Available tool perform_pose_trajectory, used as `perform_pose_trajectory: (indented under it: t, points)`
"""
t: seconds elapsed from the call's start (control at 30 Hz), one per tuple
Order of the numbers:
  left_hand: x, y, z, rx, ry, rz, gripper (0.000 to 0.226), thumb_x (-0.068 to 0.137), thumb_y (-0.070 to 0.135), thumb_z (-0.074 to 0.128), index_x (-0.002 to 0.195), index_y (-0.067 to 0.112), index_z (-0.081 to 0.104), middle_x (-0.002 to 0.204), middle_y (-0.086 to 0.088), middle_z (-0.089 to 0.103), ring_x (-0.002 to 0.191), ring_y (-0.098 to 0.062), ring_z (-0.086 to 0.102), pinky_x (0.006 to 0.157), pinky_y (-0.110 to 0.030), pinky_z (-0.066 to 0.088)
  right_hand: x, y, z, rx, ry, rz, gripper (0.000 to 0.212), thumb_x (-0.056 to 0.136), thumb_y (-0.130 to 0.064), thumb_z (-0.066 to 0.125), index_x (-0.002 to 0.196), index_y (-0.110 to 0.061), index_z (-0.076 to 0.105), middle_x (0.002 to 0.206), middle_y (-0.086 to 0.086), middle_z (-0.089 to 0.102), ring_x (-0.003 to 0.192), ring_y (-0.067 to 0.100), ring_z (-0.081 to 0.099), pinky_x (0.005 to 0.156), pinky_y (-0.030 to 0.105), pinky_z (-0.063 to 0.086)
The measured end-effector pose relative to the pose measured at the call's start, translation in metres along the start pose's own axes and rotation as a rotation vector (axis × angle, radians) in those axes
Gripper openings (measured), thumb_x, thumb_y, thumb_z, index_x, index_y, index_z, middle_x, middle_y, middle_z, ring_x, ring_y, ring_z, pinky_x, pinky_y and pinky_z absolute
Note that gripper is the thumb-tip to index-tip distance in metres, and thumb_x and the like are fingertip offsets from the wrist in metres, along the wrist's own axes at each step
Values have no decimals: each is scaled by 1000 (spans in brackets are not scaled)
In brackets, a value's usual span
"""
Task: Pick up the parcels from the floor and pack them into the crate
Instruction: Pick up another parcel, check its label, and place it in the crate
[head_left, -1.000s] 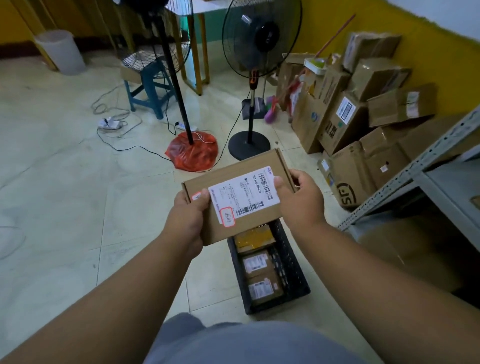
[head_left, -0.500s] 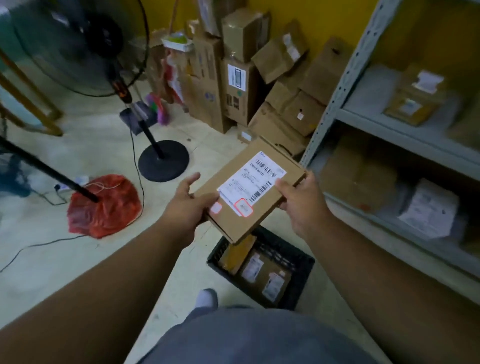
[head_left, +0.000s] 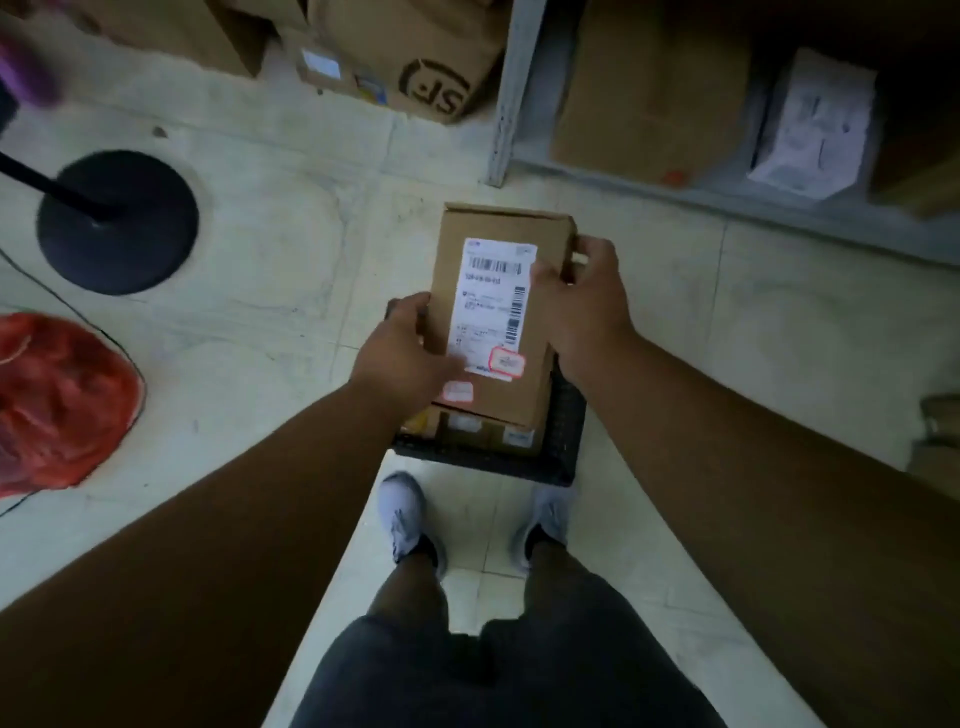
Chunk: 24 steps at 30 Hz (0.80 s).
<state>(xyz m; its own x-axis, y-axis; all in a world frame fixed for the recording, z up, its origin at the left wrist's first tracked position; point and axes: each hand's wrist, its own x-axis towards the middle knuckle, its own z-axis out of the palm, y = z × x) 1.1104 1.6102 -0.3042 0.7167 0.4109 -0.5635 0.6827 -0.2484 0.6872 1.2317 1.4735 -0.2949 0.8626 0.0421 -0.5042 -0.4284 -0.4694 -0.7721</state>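
The picture is dim and soft all over, with motion blur smearing the print on the label (head_left: 493, 304) between the two hands and the purple thing (head_left: 28, 67) far up and left of the left hand (head_left: 402, 358). The pale floor (head_left: 291, 270) left of that hand is the brightest part, without glare or sharp shadows, while the shelf (head_left: 727, 171) above and right of the right hand (head_left: 584, 301) lies in deep shade. Wide-angle distortion swells the forearms toward the lower corners.
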Motion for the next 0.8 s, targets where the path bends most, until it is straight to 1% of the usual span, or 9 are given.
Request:
perform_pose_trajectory:
  t: [0.07,0.17,0.23,0.3,0.43,0.53,0.6,0.7,0.8]
  points:
    - [27,-30,35,-4,-52,-7,87,80,18,81,150,37,33,114,20,55,90,-4,60,60,-11,45,26,45,17,-31,11,52,32,98,-28,60,127,-32,46,95,-12,63,83,11,68,64,31,61]
    - [61,-87,85,47,-129,5,63,87,16,72,137,41,43,94,24,55,76,4,62,46,-9,46,56,125,45,-67,30,136,35,101,-30,55,134,-30,45,100,-8,64,77,6,66,44,14,49]
    - [86,-129,114,122,-163,1,47,92,16,64,130,40,50,93,21,55,72,6,57,48,-11,48,71,181,66,-80,43,228,39,101,-32,54,139,-32,44,101,-7,64,75,6,65,38,11,43]
    - [112,-167,140,120,-188,-40,43,95,14,58,131,37,53,97,19,59,72,4,57,52,-15,53,88,232,87,-80,57,287,41,101,-33,53,140,-35,42,100,-8,62,74,5,63,37,11,41]
    - [158,-224,186,156,-202,-19,36,99,13,51,130,31,59,118,6,66,86,-16,68,57,-22,54,133,313,120,-147,85,310,43,103,-36,48,144,-40,38,95,-14,59,74,6,61,48,19,47]
    - [180,-253,215,214,-213,-22,46,97,15,57,140,29,52,140,-4,57,113,-27,63,83,-39,59,164,361,135,-230,66,298,39,104,-34,44,143,-37,40,115,-1,64,89,18,65,72,38,58]
    - [190,-268,232,295,-257,13,51,95,16,60,144,25,49,152,-3,46,128,-26,53,97,-44,55,183,388,144,-243,66,310,35,104,-33,43,139,-33,44,118,3,64,90,20,64,77,39,58]
    - [204,-293,252,423,-341,74,51,96,23,59,145,26,48,160,1,35,138,-25,44,107,-43,47,205,419,161,-216,135,389,31,103,-35,41,132,-27,48,114,7,62,83,20,62,77,38,56]
    - [218,-316,265,530,-399,81,54,96,32,57,148,30,44,165,5,23,143,-26,37,112,-43,39,220,442,180,-295,104,351,34,102,-27,42,135,-19,49,116,4,59,95,19,58,81,35,49]
